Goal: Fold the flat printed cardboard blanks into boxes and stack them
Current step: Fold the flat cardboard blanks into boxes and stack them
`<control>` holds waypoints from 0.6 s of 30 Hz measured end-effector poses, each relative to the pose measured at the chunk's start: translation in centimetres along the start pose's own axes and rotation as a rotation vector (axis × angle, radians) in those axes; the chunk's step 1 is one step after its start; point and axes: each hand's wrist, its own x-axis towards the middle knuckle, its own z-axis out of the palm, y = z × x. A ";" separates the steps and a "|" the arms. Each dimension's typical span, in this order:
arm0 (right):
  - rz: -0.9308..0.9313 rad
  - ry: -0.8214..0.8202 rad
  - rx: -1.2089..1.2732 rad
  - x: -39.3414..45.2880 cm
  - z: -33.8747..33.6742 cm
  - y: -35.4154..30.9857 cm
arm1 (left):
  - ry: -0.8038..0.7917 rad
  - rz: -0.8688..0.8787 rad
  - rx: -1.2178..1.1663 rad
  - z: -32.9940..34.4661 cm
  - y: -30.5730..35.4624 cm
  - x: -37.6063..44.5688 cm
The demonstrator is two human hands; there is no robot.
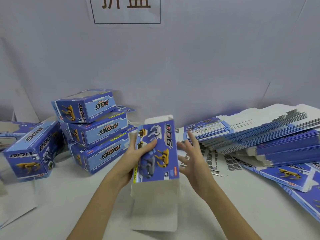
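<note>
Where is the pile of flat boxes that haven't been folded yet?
In the head view the pile of flat blanks lies on the right of the table, against the wall, just beyond the open right hand and the box being folded.

A paper sign [127, 10] on the wall is cut off by the top edge, leaving only the lower halves of its two characters. The pile of flat blanks [270, 134] runs out of view at the right edge. The left hand [134, 158] has its palm hidden behind the half-formed box [155, 149]. A box [10, 134] at far left is cropped. Small print on the blanks is too blurred to read, possibly safety marks.
</note>
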 end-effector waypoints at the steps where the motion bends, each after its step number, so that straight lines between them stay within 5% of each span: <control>1: -0.047 -0.018 -0.022 -0.1 -0.2 0.2 | -0.008 -0.007 0.065 0.4 -0.4 0.2; 4: -0.059 0.029 -0.039 -0.3 -0.2 -0.2 | -0.007 -0.024 0.200 1.6 -0.6 -0.1; 10: 0.004 0.087 -0.018 -0.4 -1.1 0.0 | 0.052 0.130 0.096 1.6 -0.7 -0.2; 18: -0.015 0.066 -0.041 0.0 -1.6 0.1 | 0.000 0.102 0.111 1.0 -1.2 0.3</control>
